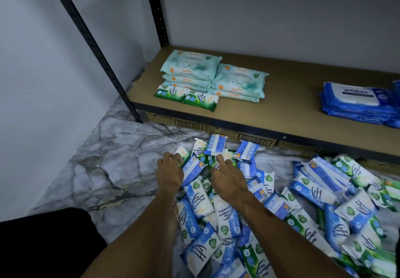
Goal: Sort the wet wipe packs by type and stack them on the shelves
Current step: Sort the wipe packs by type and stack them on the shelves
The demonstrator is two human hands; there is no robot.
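The left hand (170, 169) pinches a green pine pack (181, 152). The right hand (227, 177) lies open on the pile (227, 221). Look-alike blue packs (216, 145) could get mixed in.

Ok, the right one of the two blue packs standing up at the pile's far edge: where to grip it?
Probably pinch the blue pack across its flat faces near the raised top edge, coming from above: it stands tilted with that edge free, its lower end tucked among other packs.
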